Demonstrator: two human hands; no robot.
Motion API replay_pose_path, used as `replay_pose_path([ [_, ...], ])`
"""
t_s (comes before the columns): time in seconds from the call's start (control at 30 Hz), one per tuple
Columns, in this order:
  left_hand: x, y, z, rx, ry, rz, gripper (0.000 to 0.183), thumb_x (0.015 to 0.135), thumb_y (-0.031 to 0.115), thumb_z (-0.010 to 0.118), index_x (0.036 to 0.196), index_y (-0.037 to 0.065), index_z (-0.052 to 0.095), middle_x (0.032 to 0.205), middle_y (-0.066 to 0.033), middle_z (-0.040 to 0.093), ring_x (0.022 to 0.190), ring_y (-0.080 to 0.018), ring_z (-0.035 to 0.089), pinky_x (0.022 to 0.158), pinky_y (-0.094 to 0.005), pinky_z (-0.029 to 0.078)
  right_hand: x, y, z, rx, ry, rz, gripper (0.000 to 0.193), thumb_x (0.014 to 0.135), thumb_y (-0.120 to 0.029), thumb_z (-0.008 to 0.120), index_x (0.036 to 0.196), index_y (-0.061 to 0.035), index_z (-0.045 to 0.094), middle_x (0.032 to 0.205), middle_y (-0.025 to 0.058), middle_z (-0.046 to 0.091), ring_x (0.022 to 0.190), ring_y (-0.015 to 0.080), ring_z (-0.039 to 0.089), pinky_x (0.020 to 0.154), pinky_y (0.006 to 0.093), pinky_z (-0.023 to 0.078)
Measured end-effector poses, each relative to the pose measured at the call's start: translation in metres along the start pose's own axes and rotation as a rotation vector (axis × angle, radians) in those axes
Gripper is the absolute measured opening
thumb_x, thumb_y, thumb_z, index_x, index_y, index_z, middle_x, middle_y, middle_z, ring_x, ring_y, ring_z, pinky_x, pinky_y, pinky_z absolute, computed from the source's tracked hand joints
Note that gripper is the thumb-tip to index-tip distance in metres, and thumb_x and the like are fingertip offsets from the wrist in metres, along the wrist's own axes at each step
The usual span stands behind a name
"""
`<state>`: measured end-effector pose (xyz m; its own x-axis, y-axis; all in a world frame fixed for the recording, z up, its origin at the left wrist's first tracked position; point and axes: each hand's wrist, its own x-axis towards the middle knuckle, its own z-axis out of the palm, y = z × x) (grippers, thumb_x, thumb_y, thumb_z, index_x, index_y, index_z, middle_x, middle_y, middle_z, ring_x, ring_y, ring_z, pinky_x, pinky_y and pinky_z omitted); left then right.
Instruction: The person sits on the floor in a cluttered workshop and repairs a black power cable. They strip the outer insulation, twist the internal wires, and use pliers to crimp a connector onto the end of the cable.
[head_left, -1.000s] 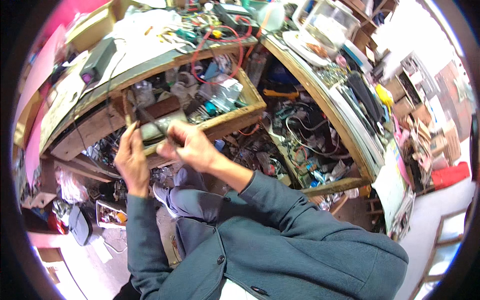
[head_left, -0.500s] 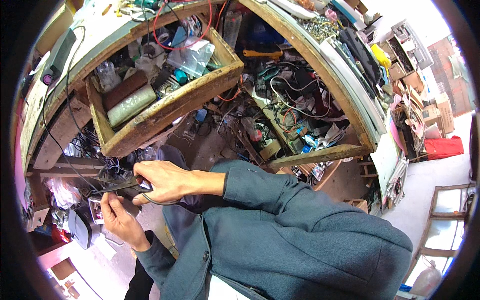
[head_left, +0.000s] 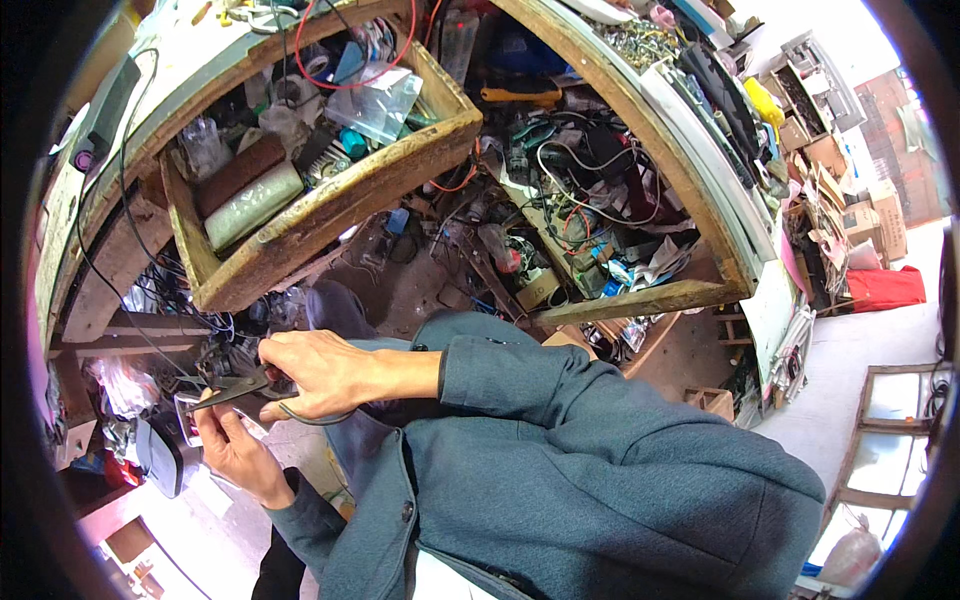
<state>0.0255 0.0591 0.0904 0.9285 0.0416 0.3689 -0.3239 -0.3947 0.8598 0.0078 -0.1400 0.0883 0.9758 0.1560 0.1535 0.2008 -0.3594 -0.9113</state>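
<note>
Currently, in the head view, a small cardboard box (head_left: 538, 291) bears dark printed characters on its side. The open wooden drawer (head_left: 342, 216) contains a red-brown cylinder (head_left: 240, 173), a pale green cylinder (head_left: 255, 207) beside it, a teal cap (head_left: 352, 142) and a clear plastic bag (head_left: 378, 105). To its right, a wood-framed bay (head_left: 640, 302) holds tangled cables (head_left: 608, 172). The right hand (head_left: 322, 372) is clamped on the handles of dark scissors (head_left: 234, 388); the blades lie at the fingertips of the left hand (head_left: 240, 452), below the drawer's near left corner. A black cord (head_left: 136, 327) runs toward these fingertips; whether they grip it cannot be told.
</note>
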Motion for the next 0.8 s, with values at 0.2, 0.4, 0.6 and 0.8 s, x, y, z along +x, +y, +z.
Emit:
replay_pose_path([
  [0.2, -0.005, 0.004, -0.007, 0.107, -0.047, 0.004, 0.022, 0.108, 0.013, 0.058, 0.117, -0.005, 0.067, 0.086, -0.0015, 0.063, 0.073, -0.0089, 0.051, 0.065, -0.0247, 0.043, -0.001, 0.002, 0.012, -0.014, 0.030, -0.037, 0.052, 0.079, -0.045, 0.083, 0.091, -0.0005, 0.057, 0.087, 0.0195, 0.065, 0.081, 0.0425, 0.064, 0.070, 0.0514, 0.050],
  [0.4, -0.005, 0.015, -0.016, 0.173, -0.013, -0.015, 0.026, 0.108, 0.015, 0.059, 0.117, -0.008, 0.067, 0.094, -0.0065, 0.070, 0.080, -0.0127, 0.059, 0.072, -0.0280, 0.049, 0.007, -0.001, 0.022, 0.025, -0.017, -0.044, 0.051, 0.082, -0.043, 0.081, 0.089, 0.0016, 0.057, 0.082, 0.0222, 0.065, 0.078, 0.0447, 0.065, 0.067, 0.0515, 0.050],
  [0.6, -0.004, 0.021, -0.024, 0.297, -0.029, 0.014, 0.024, 0.107, 0.015, 0.059, 0.113, -0.007, 0.067, 0.095, -0.0120, 0.070, 0.082, -0.0189, 0.061, 0.076, -0.0327, 0.050, 0.002, -0.007, 0.028, 0.117, -0.114, 0.014, 0.058, 0.083, -0.051, 0.080, 0.090, 0.0020, 0.057, 0.083, 0.0241, 0.067, 0.080, 0.0445, 0.067, 0.068, 0.0516, 0.051],
  [0.8, -0.002, 0.026, -0.029, 0.385, -0.126, -0.016, 0.021, 0.105, 0.011, 0.057, 0.111, -0.007, 0.065, 0.094, -0.0155, 0.069, 0.082, -0.0248, 0.063, 0.077, -0.0362, 0.050, -0.003, 0.000, 0.044, 0.157, -0.203, 0.036, 0.066, 0.079, -0.052, 0.084, 0.097, 0.0041, 0.055, 0.085, 0.0239, 0.067, 0.082, 0.0445, 0.067, 0.070, 0.0512, 0.052],
])
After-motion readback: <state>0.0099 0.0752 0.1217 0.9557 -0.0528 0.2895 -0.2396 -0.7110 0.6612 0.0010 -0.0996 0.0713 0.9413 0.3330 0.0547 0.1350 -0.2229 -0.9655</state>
